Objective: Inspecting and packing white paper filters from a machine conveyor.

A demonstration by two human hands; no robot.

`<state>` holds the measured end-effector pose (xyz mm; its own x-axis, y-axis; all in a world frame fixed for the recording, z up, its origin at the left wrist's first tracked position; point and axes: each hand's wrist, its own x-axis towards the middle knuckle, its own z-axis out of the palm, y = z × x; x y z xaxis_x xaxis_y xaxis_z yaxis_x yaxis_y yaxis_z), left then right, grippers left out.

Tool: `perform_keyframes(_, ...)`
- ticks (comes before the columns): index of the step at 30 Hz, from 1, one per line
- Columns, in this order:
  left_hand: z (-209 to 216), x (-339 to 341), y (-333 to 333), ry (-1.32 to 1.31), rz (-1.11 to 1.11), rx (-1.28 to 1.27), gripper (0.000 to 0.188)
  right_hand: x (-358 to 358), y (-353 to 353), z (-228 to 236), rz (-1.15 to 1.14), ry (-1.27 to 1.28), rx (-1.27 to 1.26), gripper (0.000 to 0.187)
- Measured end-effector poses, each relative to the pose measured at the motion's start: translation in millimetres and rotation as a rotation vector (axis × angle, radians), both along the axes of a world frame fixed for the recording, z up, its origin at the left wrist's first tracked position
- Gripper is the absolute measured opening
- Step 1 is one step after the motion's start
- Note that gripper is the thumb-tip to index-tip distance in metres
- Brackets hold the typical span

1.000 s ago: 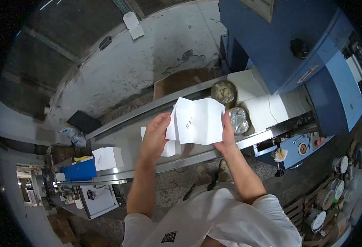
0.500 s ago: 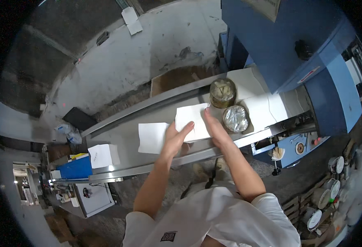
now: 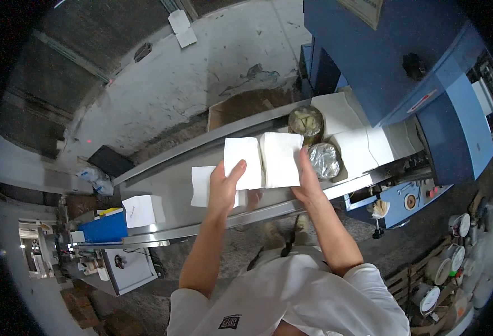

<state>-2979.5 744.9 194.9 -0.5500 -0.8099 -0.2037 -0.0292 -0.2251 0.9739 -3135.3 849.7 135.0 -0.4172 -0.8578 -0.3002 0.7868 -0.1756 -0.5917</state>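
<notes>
Two white paper stacks lie side by side on the grey conveyor table point(image 3: 168, 193). My left hand point(image 3: 224, 189) grips the near edge of the left stack point(image 3: 243, 159), thumb on top. My right hand point(image 3: 308, 180) presses, fingers straight, against the right edge of the right stack point(image 3: 281, 157). A third white sheet point(image 3: 200, 186) lies flat on the table just left of my left hand, partly under it.
A blue machine point(image 3: 414, 73) stands at the right end, with white paper point(image 3: 364, 148) coming out. Two round shiny rolls point(image 3: 306, 120) point(image 3: 325, 159) sit beside the stacks. Farther left are another white stack point(image 3: 140, 210) and a blue box point(image 3: 103, 228). A cardboard box point(image 3: 241, 106) sits behind the table.
The white paper I held up in both hands has come down onto the table. It now lies as two stacks side by side, with my hands at their outer edges.
</notes>
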Motion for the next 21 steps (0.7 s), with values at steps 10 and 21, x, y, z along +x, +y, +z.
perform_keyframes(10, 18.1, 6.0, 1.1, 0.076, 0.04, 0.023, 0.039, -1.4, 4.5, 1.8, -0.024, -0.055, -0.135, 0.07)
perform_keyframes(21, 40.4, 6.6, 0.9, 0.027, 0.009, -0.051, 0.04, 1.6, 4.4, 9.7, -0.081, -0.118, -0.208, 0.072)
